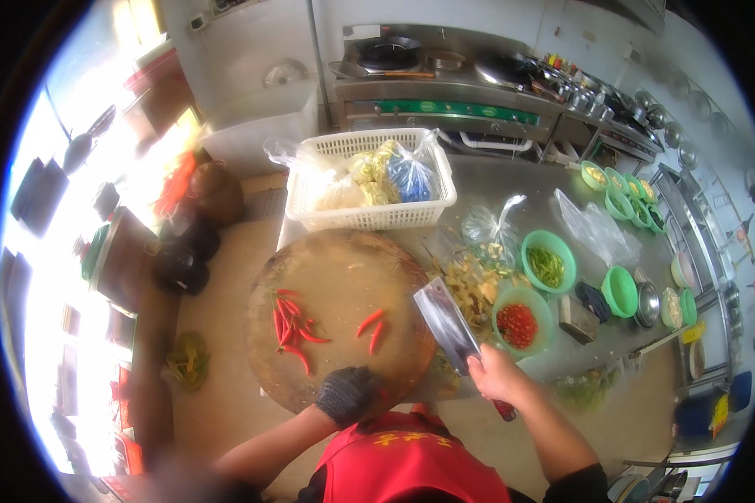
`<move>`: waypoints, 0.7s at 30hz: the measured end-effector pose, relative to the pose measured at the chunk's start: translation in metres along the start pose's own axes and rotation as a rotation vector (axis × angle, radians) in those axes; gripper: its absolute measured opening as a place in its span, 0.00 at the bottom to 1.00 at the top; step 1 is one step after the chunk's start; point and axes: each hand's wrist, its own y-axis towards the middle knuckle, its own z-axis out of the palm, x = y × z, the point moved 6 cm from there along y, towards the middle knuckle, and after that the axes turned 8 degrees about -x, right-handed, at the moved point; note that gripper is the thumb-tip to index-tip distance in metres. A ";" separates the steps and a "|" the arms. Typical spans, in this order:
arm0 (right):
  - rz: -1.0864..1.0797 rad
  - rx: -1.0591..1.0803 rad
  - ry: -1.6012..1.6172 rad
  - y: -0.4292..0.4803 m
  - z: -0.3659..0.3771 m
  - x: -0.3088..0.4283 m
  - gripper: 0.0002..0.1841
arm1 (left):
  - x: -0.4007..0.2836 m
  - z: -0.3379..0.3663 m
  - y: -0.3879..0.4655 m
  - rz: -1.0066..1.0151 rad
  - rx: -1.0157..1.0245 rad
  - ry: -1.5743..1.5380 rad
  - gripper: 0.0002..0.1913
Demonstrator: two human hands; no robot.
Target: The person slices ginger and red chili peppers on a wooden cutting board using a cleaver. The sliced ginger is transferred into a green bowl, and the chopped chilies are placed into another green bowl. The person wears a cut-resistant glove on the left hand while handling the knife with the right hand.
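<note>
A Chinese cleaver (448, 326) is gripped by its handle in my right hand (496, 375), its broad blade over the right rim of the round chopping block (346, 264). My left hand (347, 391), in a dark grey knitted glove, is at the block's near edge. Its fingers blur together, and whether they hold anything is hidden. A small red bit shows just beside them. On the block's left half lies a pile of red chilli peppers (292, 324). Two separate chillies (371, 329) lie right of the centre.
Beyond the block stands a white plastic basket (371, 217) with bagged food. To the right are a green bowl of cut green peppers (546, 267), a bowl of chopped red chillies (517, 326), scattered trimmings (469, 283), a whetstone-like block (577, 319) and a steel bowl (647, 305).
</note>
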 end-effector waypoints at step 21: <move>-0.329 0.087 -0.082 -0.051 -0.020 0.025 0.14 | -0.021 0.012 0.053 -0.219 -0.167 -0.062 0.06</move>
